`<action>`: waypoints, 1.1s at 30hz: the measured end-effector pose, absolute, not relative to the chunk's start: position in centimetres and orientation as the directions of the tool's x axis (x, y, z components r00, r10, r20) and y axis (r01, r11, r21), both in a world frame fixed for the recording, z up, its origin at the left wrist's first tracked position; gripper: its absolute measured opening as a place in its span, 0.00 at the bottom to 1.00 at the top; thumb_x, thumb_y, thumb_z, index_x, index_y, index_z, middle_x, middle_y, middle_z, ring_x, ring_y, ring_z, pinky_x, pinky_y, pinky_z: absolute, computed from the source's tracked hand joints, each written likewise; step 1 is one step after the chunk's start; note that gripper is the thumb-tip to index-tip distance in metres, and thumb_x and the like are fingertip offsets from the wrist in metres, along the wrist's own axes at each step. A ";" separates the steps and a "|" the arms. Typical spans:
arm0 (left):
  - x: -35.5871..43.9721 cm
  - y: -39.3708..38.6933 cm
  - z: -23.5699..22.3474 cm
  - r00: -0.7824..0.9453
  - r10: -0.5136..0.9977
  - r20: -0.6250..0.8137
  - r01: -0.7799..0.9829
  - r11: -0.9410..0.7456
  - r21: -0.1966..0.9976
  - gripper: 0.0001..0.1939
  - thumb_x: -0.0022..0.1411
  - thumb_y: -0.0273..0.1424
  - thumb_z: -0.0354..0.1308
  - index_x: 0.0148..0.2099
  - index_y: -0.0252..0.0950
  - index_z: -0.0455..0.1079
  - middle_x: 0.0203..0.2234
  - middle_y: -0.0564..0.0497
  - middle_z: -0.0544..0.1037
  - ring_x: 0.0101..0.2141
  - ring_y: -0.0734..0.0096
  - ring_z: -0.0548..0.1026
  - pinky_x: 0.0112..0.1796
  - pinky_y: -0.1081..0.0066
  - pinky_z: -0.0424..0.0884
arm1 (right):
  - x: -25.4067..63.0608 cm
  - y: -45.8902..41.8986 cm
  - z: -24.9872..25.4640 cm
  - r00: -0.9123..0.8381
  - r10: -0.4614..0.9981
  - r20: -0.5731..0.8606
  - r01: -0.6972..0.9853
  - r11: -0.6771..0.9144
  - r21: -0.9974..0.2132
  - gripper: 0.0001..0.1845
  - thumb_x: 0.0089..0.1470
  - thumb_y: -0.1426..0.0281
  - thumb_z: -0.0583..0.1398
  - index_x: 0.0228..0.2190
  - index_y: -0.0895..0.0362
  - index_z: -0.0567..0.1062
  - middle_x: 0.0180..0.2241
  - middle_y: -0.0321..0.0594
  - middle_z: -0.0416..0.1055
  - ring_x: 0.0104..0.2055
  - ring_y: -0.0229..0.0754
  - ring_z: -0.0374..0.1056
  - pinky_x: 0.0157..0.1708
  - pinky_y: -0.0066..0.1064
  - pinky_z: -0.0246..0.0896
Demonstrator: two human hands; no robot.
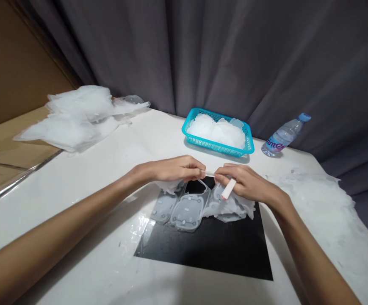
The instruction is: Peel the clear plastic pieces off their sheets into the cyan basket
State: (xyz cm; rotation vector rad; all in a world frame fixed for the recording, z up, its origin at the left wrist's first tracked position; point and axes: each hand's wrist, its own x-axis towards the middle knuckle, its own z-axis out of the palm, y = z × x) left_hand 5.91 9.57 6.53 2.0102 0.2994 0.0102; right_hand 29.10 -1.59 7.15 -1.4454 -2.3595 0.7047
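A translucent moulded sheet (186,211) with rounded-square pads hangs and lies over the black mat (222,250). My left hand (182,169) is closed, thumb and fingers pinching the sheet's thin far edge. Close beside it, my right hand (242,180) pinches the same edge, leaving a short strip between the two. A white flat-sided stick (228,189) with a reddish end also sticks out from my right hand; its other end is hidden by the fingers. More bunched, frosted parts of the sheet sit under both hands.
Behind the hands stands a turquoise basket (218,149) holding white translucent pieces. A water bottle (280,137) is right of it. Piles of translucent sheets lie at left (78,118) and right (323,216) on the white table. A grey curtain (218,55) closes off the back.
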 end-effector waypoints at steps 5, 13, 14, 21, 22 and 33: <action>5.6 10.3 5.6 0.972 0.229 -0.056 0.156 -0.447 0.881 0.18 0.71 0.35 0.51 0.28 0.37 0.57 0.23 0.57 0.57 0.24 0.75 0.56 0.27 0.72 0.55 | 29.7 -1.3 6.6 -0.435 0.899 -0.052 0.800 0.360 -0.480 0.12 0.64 0.73 0.53 0.28 0.54 0.69 0.28 0.34 0.68 0.31 0.39 0.62 0.33 0.31 0.48; 5.1 11.3 5.2 0.962 0.231 -0.142 0.233 -0.436 0.869 0.19 0.74 0.42 0.51 0.33 0.36 0.66 0.25 0.54 0.64 0.25 0.72 0.63 0.29 0.72 0.60 | 30.2 -1.0 6.6 -0.400 0.908 -0.124 0.802 0.281 -0.527 0.10 0.63 0.72 0.54 0.32 0.53 0.74 0.32 0.34 0.73 0.35 0.40 0.67 0.35 0.30 0.53; 5.4 11.0 5.4 0.960 0.237 -0.147 0.245 -0.465 0.851 0.19 0.74 0.44 0.50 0.35 0.36 0.68 0.26 0.54 0.67 0.27 0.71 0.65 0.30 0.72 0.61 | 29.8 -1.0 6.7 -0.401 0.909 -0.113 0.812 0.296 -0.502 0.10 0.65 0.70 0.54 0.35 0.53 0.76 0.34 0.35 0.74 0.37 0.41 0.68 0.36 0.31 0.54; 6.6 8.6 5.7 0.936 0.303 -0.179 0.324 -0.542 0.775 0.28 0.61 0.52 0.66 0.56 0.41 0.72 0.46 0.49 0.79 0.41 0.63 0.75 0.40 0.71 0.64 | 29.7 -0.7 6.1 -0.395 0.918 -0.035 0.854 0.353 -0.382 0.16 0.73 0.62 0.51 0.44 0.52 0.77 0.37 0.42 0.70 0.47 0.48 0.64 0.44 0.36 0.58; 6.8 8.5 5.3 0.939 0.295 -0.179 0.320 -0.548 0.773 0.30 0.59 0.52 0.68 0.56 0.41 0.72 0.46 0.48 0.79 0.40 0.62 0.75 0.39 0.71 0.64 | 29.9 -0.8 6.1 -0.407 0.913 -0.017 0.849 0.371 -0.375 0.16 0.73 0.63 0.51 0.43 0.52 0.77 0.37 0.42 0.70 0.48 0.49 0.63 0.46 0.37 0.58; 7.0 8.8 3.9 0.968 0.182 -0.173 0.242 -0.491 0.837 0.13 0.67 0.42 0.64 0.44 0.38 0.79 0.36 0.51 0.79 0.34 0.68 0.72 0.36 0.72 0.63 | 29.2 -1.7 6.1 -0.464 0.886 -0.019 0.821 0.422 -0.384 0.16 0.64 0.53 0.62 0.39 0.53 0.76 0.39 0.42 0.69 0.48 0.51 0.59 0.48 0.40 0.59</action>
